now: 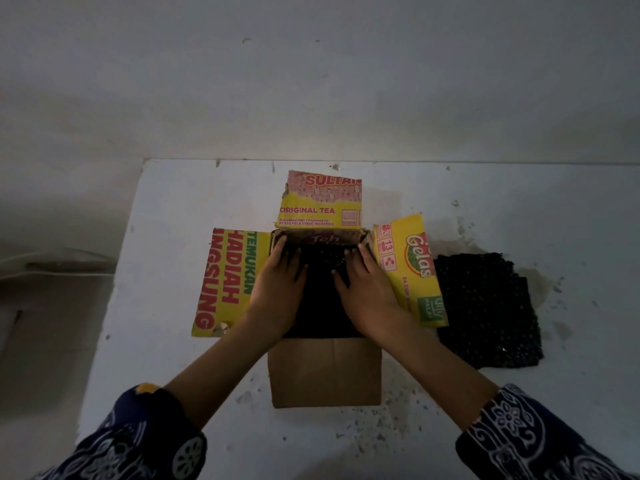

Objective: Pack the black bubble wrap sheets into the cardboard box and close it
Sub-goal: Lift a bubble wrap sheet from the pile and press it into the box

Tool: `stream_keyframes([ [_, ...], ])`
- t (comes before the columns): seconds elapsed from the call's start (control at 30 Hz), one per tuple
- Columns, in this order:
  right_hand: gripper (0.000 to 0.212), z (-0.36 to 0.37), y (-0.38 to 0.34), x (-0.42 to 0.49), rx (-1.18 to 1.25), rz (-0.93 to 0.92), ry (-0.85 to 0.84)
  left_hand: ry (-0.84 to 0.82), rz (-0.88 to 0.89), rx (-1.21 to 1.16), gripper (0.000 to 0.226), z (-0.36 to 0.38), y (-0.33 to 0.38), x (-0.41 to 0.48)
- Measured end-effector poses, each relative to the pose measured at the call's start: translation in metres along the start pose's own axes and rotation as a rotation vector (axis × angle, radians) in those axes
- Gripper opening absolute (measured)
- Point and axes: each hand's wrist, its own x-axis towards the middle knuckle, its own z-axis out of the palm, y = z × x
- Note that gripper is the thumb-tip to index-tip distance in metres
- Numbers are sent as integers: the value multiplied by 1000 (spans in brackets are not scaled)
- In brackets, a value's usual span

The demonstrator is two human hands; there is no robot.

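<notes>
A yellow and red cardboard box (323, 372) stands open in the middle of the white table, its four flaps spread outward. Black bubble wrap (320, 299) lies inside it. My left hand (280, 285) presses flat on the left part of that wrap, fingers straight and pointing away from me. My right hand (367, 289) presses flat on the right part in the same way. A stack of black bubble wrap sheets (485, 310) lies on the table just right of the box, partly under the right flap.
The white table (156, 341) ends at its left edge near a dim floor area, and a pale wall (311, 81) rises behind it. Stains and flecks mark the table's right and front surface.
</notes>
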Motion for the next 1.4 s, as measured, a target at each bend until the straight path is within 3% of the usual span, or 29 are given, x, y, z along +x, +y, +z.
stream_keyframes([
  [0.2,56,-4,5,-6,523,-112,306,293,42,-494,79,-2,-18,-29],
  [0.3,63,0,-8,5,641,-226,404,383,-27,-626,83,13,-20,-42],
  [0.47,95,11,-24,31,592,-326,373,279,-105,-883,117,29,-20,-56],
  [0.73,105,16,-41,47,495,-273,292,276,-62,-994,135,34,-17,-56],
  [1.07,107,6,-35,46,632,-302,355,288,-68,-1023,131,30,-17,-58],
  [1.23,69,4,-14,19,888,-257,459,304,-67,-937,119,21,-21,-60],
  [1.4,43,19,12,-24,781,52,707,357,23,-872,81,-7,-10,-40],
])
